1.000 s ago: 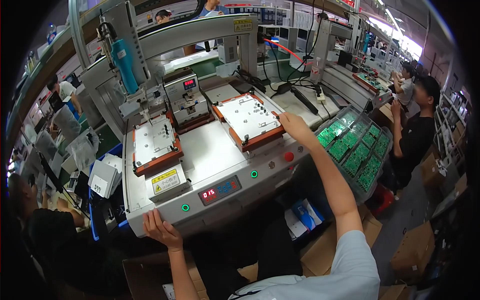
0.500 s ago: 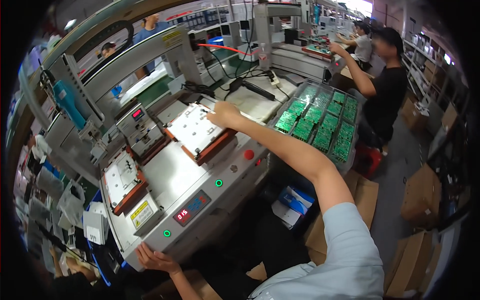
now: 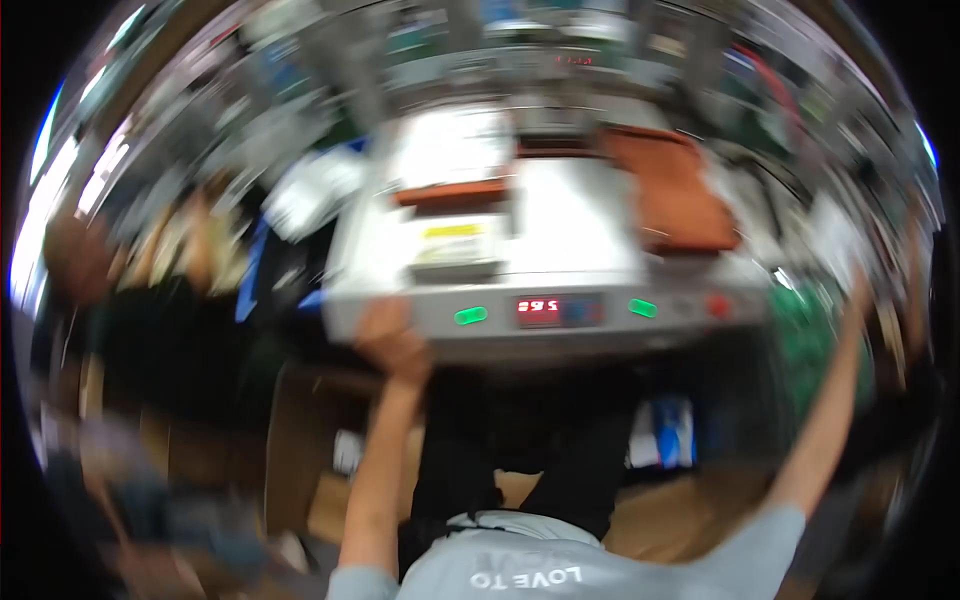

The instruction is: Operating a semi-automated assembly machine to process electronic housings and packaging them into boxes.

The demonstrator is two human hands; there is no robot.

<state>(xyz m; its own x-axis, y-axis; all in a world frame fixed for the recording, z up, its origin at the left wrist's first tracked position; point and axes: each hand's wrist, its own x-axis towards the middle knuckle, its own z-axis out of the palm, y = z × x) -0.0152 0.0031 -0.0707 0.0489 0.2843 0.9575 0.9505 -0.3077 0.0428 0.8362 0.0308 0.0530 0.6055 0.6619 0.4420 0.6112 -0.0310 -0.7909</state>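
Observation:
Motion blurs this view. My left hand (image 3: 390,338) is at the front left corner of a white bench machine (image 3: 580,215); its fingers are too smeared to read. Far right, my right hand (image 3: 857,287) is at the lower edge of a white plate (image 3: 838,237) and appears to grip it, above a clear tray of green circuit boards (image 3: 808,325). The right-hand fixture (image 3: 675,190) on the machine shows its bare orange-brown base. A white plate covers the left-hand fixture (image 3: 450,192).
The machine's front bears a red-lit display (image 3: 538,307), two green-lit buttons and a red button (image 3: 717,306). A co-worker (image 3: 150,300) sits close on the left. Cardboard boxes (image 3: 300,440) and a blue-and-white packet (image 3: 663,433) lie below the machine.
My view has swung left to face the machine squarely. The white plate has left the right-hand fixture, and my right hand has moved right with it. My left hand stays at the machine's corner.

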